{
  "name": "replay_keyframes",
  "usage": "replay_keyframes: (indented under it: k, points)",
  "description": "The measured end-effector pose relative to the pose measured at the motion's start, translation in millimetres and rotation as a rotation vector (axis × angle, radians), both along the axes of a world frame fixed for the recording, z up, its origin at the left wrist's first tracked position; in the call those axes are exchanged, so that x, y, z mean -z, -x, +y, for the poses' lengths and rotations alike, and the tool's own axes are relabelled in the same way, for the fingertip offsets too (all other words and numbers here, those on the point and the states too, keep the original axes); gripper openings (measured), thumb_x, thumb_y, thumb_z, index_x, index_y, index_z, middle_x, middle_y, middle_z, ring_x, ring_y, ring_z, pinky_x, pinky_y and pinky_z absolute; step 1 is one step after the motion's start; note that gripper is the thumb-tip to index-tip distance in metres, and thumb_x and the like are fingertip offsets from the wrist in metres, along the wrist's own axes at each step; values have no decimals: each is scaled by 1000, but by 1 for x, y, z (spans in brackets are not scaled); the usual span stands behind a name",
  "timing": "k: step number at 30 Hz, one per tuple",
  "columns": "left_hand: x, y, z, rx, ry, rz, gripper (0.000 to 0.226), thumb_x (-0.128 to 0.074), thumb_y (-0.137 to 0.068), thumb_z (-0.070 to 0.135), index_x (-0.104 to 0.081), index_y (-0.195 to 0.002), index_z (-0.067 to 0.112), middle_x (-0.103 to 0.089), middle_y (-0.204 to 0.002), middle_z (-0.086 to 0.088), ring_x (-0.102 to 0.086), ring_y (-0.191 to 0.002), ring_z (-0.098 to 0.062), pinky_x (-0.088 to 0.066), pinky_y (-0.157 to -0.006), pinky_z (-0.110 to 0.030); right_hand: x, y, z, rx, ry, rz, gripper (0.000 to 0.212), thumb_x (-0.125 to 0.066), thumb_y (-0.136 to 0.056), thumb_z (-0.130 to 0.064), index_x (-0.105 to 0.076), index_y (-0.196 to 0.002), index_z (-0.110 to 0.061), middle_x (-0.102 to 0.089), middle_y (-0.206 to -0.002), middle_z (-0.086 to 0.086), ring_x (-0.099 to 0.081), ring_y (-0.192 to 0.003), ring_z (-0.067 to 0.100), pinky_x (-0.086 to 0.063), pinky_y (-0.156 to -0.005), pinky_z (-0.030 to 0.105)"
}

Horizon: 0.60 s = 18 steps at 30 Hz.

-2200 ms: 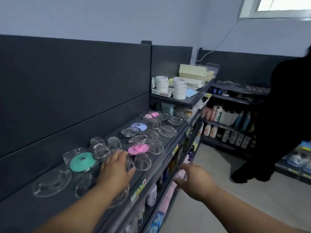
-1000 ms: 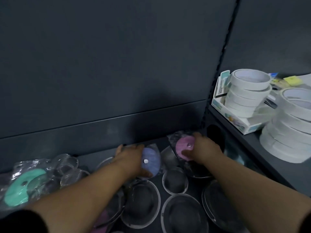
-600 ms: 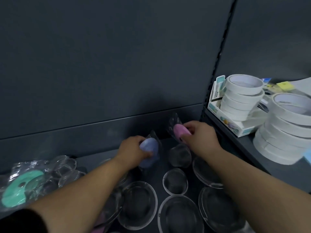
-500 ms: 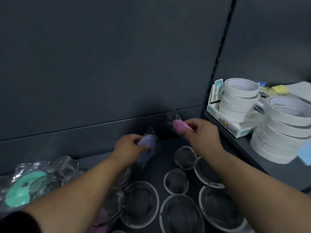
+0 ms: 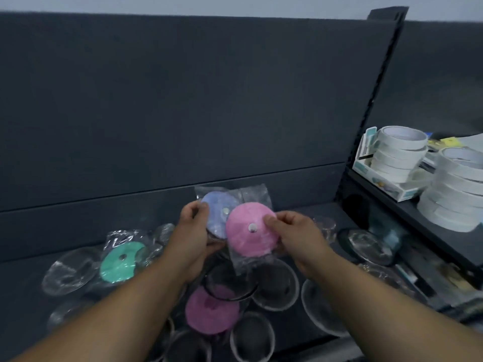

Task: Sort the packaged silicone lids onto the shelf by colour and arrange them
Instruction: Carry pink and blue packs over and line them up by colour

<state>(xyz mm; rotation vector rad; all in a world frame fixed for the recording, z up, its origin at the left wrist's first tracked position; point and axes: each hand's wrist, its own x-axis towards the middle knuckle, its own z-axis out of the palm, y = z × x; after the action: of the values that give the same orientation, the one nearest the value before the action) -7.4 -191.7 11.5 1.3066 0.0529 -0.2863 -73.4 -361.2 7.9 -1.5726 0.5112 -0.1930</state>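
Note:
My left hand (image 5: 194, 236) grips a packaged lilac-blue lid (image 5: 214, 210) by its left edge. My right hand (image 5: 295, 235) pinches a packaged pink lid (image 5: 247, 237) at its right edge. Both lids are held up above the dark shelf (image 5: 23, 278), the pink one overlapping the blue one in front. A packaged teal lid (image 5: 119, 262) lies on the shelf to the left. A darker pink lid (image 5: 209, 313) lies flat below my hands among several clear lids (image 5: 274, 286).
A dark back panel (image 5: 183, 105) rises behind the shelf. On a higher shelf to the right stand stacks of white tape rolls (image 5: 397, 152) in a small box, with more rolls (image 5: 454, 189) beside it. Clear lids (image 5: 368, 244) spread to the right.
Both hands have lifted their lids off the shelf and brought them together, faces turned toward me. The view has pulled back, showing more of the shelf.

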Motion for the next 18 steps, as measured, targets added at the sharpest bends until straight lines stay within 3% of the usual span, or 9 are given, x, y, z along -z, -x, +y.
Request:
replay_keyframes:
  k: [2,4,9,12,14,16,18]
  points:
    - [4,10,22,21,-27,-28,20,-57,-93,28,-51,-112,23,-66,-105,-4,-66,-85,-24,-55,-57,-33,9,5,24,-38,46,43,16,-71,-84,-26,-70,-79,-12,-69,-70,3,-61,-62,15,-55,-67,38]
    - [14,16,43,32,-51,-46,34,-67,-86,12,-53,-116,19,-68,-105,-5,-67,-84,-24,-53,-54,-30,14,11,44,-74,109,67,16,-73,-82,-27,-71,-79,-12,-69,-68,1,-60,-61,14,-55,-68,36]
    - [32,21,85,-52,-88,-56,33,-72,-80,3,-61,-107,19,-72,-103,-5,-69,-90,-25,-57,-72,-40,26,35,71,-53,515,110,19,-82,-70,-34,-66,-78,-28,-68,-73,-10,-61,-65,4,-51,-70,22]
    - [34,23,104,-158,-105,-96,26,-71,-82,4,-60,-95,24,-70,-94,3,-68,-85,-16,-57,-73,-37,35,54,83,-104,776,-2,27,-84,-67,-36,-70,-88,-25,-66,-77,-12,-59,-70,1,-44,-70,7]
    - [35,23,116,-208,-123,-124,24,-71,-82,6,-59,-93,24,-69,-94,3,-67,-86,-18,-56,-78,-40,42,63,96,-229,936,-79,35,-82,-69,-38,-71,-99,-23,-66,-94,-11,-59,-84,1,-39,-78,2]
    - [39,26,127,-229,-131,-125,24,-71,-82,7,-58,-93,24,-68,-95,2,-66,-85,-16,-55,-78,-38,51,66,110,-390,1050,-120,45,-71,-74,-39,-65,-117,-27,-61,-124,-8,-57,-112,10,-42,-99,18]
    - [43,31,137,-218,-146,-125,26,-70,-83,5,-58,-94,26,-68,-96,2,-65,-84,-13,-54,-76,-34,62,64,120,-513,1180,-107,56,-60,-77,-37,-52,-133,-31,-46,-144,-6,-43,-133,18,-34,-112,35]
